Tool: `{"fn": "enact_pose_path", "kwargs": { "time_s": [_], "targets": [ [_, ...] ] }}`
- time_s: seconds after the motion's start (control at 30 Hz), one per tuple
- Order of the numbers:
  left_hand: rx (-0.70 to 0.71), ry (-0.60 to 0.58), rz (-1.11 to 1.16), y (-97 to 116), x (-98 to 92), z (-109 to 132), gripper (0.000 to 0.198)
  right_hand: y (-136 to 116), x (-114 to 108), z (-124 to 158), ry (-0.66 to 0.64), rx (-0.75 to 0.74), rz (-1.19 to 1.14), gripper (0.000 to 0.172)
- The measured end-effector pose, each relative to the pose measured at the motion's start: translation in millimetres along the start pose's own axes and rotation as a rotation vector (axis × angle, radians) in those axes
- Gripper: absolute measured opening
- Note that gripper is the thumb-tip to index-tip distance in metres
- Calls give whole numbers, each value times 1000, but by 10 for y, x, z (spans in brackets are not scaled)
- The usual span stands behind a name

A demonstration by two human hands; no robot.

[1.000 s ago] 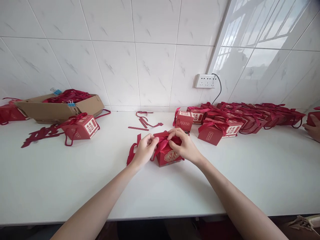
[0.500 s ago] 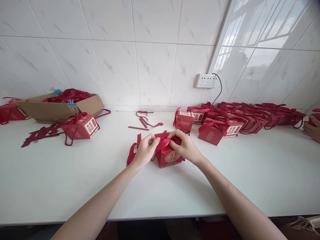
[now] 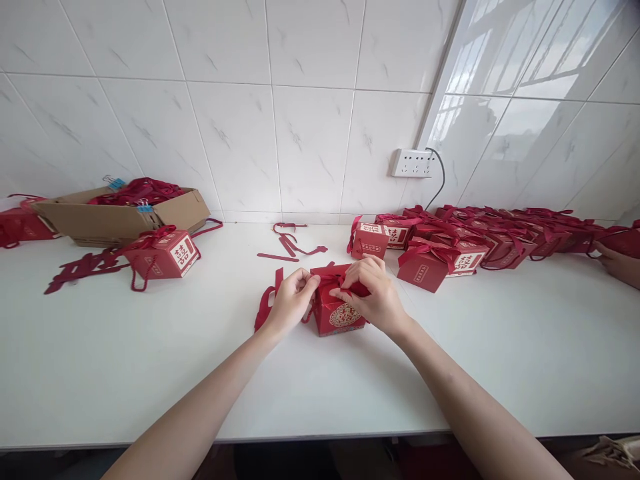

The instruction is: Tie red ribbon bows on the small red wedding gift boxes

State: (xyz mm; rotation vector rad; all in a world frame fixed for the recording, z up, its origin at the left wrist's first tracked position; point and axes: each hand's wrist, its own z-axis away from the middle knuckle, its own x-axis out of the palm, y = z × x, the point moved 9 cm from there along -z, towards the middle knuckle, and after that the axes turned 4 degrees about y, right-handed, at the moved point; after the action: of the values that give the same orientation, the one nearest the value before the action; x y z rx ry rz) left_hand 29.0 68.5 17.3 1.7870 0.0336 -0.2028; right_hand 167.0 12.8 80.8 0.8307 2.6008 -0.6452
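A small red gift box (image 3: 340,313) with a round gold-and-white emblem on its front stands on the white table (image 3: 150,360), in the middle. A red ribbon (image 3: 330,279) lies across its top. My left hand (image 3: 289,301) is closed, pinching the ribbon at the box's left top edge. My right hand (image 3: 373,293) is closed on the ribbon over the right side of the top. A loose ribbon end (image 3: 264,303) trails down on the table left of my left hand.
A cardboard tray (image 3: 120,213) of red ribbons sits at the back left, with one finished red box (image 3: 165,253) and red paper cutouts (image 3: 83,267) before it. Several finished boxes (image 3: 475,240) line the back right. Another person's hand (image 3: 620,263) shows at the right edge. A wall socket (image 3: 413,162) hangs above.
My right hand has slid down and inward over the box top, pressing the ribbon lower. The raised ribbon fold between my hands has flattened. The other person's hand at right moved slightly.
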Motion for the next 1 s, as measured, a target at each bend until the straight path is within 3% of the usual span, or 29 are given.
{"fn": "enact_pose_path", "kwargs": {
  "time_s": [0.17, 0.43, 0.53, 0.6, 0.67, 0.8, 1.0],
  "targets": [
    [13, 11, 4, 0, -17, -8, 30, -135, 24, 14, -40, -124, -53, 32],
    [-23, 22, -14, 11, -25, 7, 30, -133, -23, 45, -21, -70, -256, 50],
    [-42, 35, -14, 3, -36, 13, 29, 117, -205, 26, 148, 159, -321, 50],
    [-36, 36, -9, 3, -37, 10, 28, 315, -239, 35, 176, 351, -274, 34],
    [-20, 28, -6, 5, -30, 5, 28, 397, -167, 23, 79, 442, -205, 18],
    [0, 33, -20, -5, -36, -7, 29, 380, 47, 13, -161, 481, -142, 16],
    [-16, 19, 8, -16, -14, 5, 31, 325, 128, 14, -250, 453, -95, 14]
  ]
}}
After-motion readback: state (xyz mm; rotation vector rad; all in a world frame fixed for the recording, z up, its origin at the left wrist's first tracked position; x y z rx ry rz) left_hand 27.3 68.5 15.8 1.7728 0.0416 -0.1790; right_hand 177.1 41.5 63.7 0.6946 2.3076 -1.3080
